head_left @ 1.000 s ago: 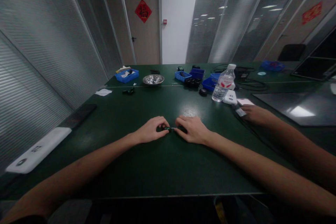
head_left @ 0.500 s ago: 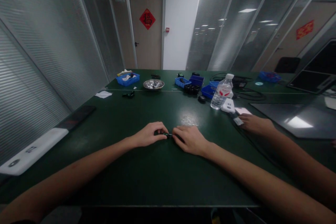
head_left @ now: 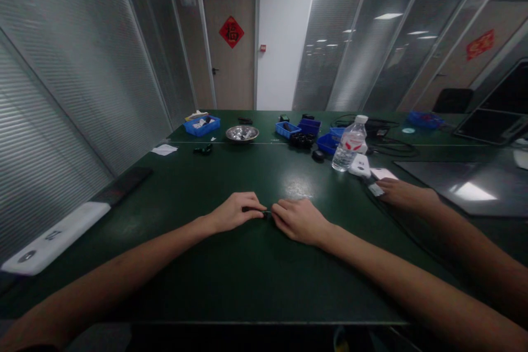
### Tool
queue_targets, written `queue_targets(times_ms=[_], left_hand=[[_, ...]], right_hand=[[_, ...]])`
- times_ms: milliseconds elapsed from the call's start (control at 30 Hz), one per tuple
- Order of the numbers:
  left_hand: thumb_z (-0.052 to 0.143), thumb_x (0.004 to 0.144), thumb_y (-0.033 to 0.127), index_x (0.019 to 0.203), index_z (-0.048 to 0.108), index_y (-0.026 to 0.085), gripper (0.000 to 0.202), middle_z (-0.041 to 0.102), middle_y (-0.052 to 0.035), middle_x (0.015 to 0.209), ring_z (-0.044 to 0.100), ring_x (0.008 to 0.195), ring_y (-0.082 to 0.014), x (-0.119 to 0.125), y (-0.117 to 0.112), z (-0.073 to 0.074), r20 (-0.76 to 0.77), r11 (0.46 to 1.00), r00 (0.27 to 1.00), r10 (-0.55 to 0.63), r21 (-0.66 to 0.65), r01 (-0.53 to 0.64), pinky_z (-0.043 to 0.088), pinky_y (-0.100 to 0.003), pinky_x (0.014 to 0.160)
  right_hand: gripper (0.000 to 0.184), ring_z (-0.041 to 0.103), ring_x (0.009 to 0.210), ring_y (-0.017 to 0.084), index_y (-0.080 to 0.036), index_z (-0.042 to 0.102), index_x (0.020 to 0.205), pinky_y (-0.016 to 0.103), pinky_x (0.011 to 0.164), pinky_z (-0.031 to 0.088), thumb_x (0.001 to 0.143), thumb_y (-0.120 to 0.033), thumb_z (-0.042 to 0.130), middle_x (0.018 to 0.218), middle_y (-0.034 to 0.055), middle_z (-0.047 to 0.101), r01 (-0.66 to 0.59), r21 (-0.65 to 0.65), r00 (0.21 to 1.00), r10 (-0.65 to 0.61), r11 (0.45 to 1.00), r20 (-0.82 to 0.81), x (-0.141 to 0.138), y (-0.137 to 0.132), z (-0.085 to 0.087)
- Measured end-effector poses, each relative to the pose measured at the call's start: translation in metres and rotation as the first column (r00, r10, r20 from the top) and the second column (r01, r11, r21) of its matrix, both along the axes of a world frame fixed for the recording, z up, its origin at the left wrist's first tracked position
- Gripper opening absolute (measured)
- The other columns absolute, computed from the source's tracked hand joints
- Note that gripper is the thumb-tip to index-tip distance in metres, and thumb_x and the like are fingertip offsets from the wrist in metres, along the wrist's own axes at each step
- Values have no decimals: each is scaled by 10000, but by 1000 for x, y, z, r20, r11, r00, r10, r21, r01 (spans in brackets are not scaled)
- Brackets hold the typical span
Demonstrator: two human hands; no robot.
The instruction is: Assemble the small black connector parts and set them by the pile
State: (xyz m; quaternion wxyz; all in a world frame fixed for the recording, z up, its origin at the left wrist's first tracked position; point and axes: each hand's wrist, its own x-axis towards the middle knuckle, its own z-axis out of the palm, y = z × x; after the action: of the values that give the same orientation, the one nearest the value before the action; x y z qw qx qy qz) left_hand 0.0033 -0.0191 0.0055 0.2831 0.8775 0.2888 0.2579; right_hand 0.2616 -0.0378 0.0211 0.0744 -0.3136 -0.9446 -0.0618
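Green table [head_left: 231,275], wooden door [head_left: 230,80], left hand [head_left: 237,212] near right hand [head_left: 300,221]

Over a dark green table [head_left: 231,286], the left hand [head_left: 237,212] pinches a small dark piece [head_left: 265,214] between thumb and fingers, while the right hand [head_left: 299,221], fingers curled, grips a thin shaft [head_left: 269,212] that shows briefly in the gap between the two. At right, a co-worker's hand [head_left: 399,192] rests near a white device [head_left: 359,165] and an upright water bottle [head_left: 348,146]. Farther back stand a round metal bowl [head_left: 242,141] and, left of it, a blue basket [head_left: 202,131], both holding small items too small to identify. A white paper scrap [head_left: 164,149] lies nearer, at left. Beyond the table, a red diamond-shaped sign [head_left: 231,32] hangs on a closed door [head_left: 233,88].
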Motion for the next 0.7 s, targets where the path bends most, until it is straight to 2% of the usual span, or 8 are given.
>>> queue_targets(times_ms=[233,367,700], left_hand=[[588,1009,316,1161,752,209,248,669,-67,1049,630,985,-185,3,-3,1,-29,996,998,-61,57,63,490,-315,886],[592,1006,299,1160,739,200,234,666,-69,1074,625,1022,-192,5,-4,0,-40,996,998,-48,78,51,485,-329,929],[625,987,293,1176,712,204,226,653,-66,1109,618,1030,-192,5,-5,3,-47,997,999,-11,76,14,495,-338,920]], right_hand=[[248,545,731,150,-186,580,1039,294,615,293,1068,-311,368,911,48,650,-38,27,999,37,999,36,-3,-1,-3],[264,556,739,150,-185,578,1050,293,622,301,1077,-309,346,917,49,656,-29,17,999,29,999,26,-3,0,-4],[285,571,745,152,-178,587,1072,291,625,316,1080,-320,341,925,60,662,14,-28,1000,-14,1000,0,-4,-2,-2]])
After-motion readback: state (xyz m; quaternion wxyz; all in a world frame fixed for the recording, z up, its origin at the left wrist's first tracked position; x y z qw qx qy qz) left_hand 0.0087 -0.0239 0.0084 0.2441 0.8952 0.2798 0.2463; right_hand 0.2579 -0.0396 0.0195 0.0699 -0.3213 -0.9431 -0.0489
